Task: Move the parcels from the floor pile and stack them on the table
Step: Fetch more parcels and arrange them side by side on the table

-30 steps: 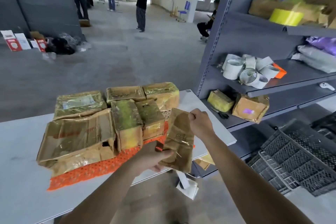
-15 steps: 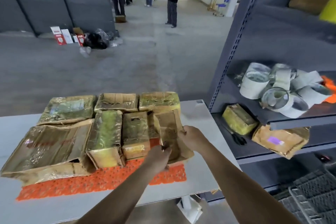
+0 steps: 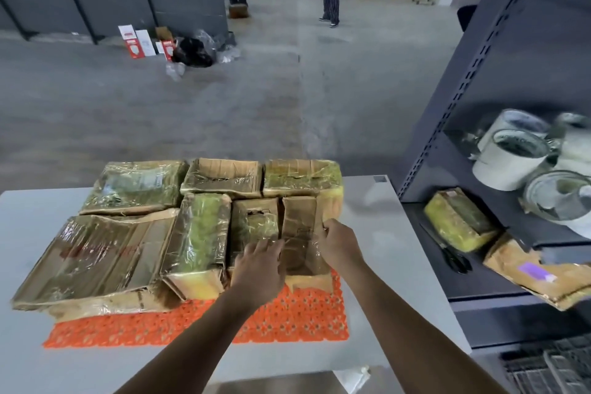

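Several tape-wrapped cardboard parcels lie in two rows on an orange mesh mat (image 3: 287, 320) on the white table (image 3: 393, 281). A small brown parcel (image 3: 300, 230) sits at the right end of the front row, next to another small parcel (image 3: 252, 221). My right hand (image 3: 339, 246) grips its right edge, thumb on top. My left hand (image 3: 259, 265) rests on its left edge, fingers laid fairly flat over the seam between the two parcels. A large flat parcel (image 3: 96, 253) fills the front left.
A grey metal shelf (image 3: 479, 80) stands close on the right, holding tape rolls (image 3: 515, 157), two more parcels (image 3: 457, 224) and scissors (image 3: 454, 259). Dark crates (image 3: 550, 371) sit below it. People stand far off on the open floor, with bags and boxes (image 3: 192, 51) by the partition.
The small brown parcel, held upright in front of the table a second ago, now lies flat in the front row. My left hand shifted from its lower edge onto its left side.
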Tool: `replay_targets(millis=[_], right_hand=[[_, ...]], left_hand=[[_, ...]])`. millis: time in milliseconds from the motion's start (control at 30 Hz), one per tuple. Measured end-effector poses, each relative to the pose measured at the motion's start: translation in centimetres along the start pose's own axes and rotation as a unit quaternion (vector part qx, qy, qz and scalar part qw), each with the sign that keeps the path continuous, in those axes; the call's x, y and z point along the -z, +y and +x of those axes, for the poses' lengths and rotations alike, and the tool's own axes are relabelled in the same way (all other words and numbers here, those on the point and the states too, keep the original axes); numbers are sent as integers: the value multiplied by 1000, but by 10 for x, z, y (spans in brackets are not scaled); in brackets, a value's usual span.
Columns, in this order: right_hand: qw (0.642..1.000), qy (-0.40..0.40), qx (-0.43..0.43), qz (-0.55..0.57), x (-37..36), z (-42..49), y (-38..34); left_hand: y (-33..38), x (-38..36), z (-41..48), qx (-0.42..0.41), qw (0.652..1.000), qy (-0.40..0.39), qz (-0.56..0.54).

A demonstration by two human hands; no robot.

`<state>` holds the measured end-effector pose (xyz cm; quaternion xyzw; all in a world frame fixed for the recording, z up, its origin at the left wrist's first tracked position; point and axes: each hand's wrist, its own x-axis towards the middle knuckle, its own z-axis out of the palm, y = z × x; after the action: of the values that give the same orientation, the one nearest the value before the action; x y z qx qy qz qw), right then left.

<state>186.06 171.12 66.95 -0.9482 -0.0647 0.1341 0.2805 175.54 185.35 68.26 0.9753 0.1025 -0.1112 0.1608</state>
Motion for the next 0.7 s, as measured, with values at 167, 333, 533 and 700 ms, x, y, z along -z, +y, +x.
replay_targets(millis=[167, 333, 533, 700], right_hand=[[1000, 7, 1, -10, 4, 5, 8], [1000, 13, 10, 18, -5, 6, 4], [1000, -15, 14, -23, -7, 10, -3], [1000, -8, -28, -6, 1, 6, 10]], left_hand=[[-7, -4, 2, -36, 998, 8, 57], [-10, -6, 2, -58, 995, 5, 78], [-10, -4, 7, -63, 993, 6, 98], [-15, -4, 6, -83, 991, 13, 102]])
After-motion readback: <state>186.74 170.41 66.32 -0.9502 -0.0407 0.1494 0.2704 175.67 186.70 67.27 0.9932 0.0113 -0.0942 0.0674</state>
